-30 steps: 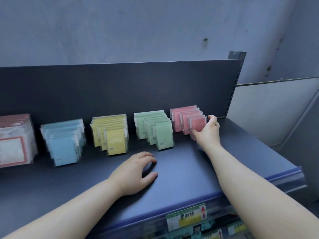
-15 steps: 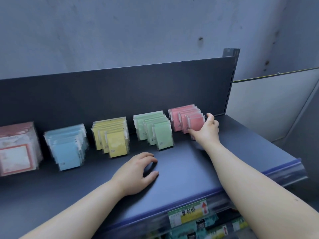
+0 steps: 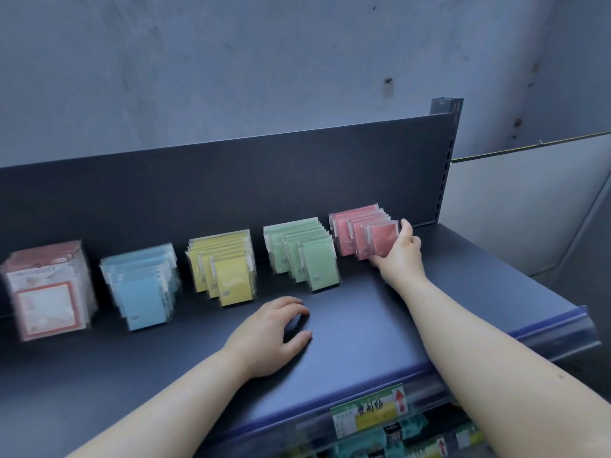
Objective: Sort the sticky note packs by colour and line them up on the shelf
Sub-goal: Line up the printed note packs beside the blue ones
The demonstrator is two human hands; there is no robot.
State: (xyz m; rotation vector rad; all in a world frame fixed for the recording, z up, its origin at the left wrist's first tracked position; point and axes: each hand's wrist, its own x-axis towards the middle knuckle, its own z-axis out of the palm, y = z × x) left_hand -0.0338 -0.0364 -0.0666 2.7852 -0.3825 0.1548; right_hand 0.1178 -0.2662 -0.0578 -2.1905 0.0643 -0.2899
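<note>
Four rows of sticky note packs stand along the back of the dark shelf (image 3: 396, 312): blue packs (image 3: 142, 289), yellow packs (image 3: 224, 269), green packs (image 3: 304, 256) and pink packs (image 3: 360, 233). My right hand (image 3: 401, 256) grips the front pink pack (image 3: 383, 241) at its right edge, thumb on top, fingers under its lower corner. My left hand (image 3: 271, 335) rests palm down on the bare shelf in front of the yellow and green rows, fingers slightly curled, holding nothing.
A stack of larger red-framed note packs (image 3: 46, 289) stands at the far left. The shelf's dark back panel (image 3: 231, 180) rises behind the rows. A price label (image 3: 370, 411) sits on the front rail, with more goods on a lower shelf.
The view has shifted slightly. My right hand has closed around the front pink pack and pressed it toward its row. My left hand has stayed in place.
</note>
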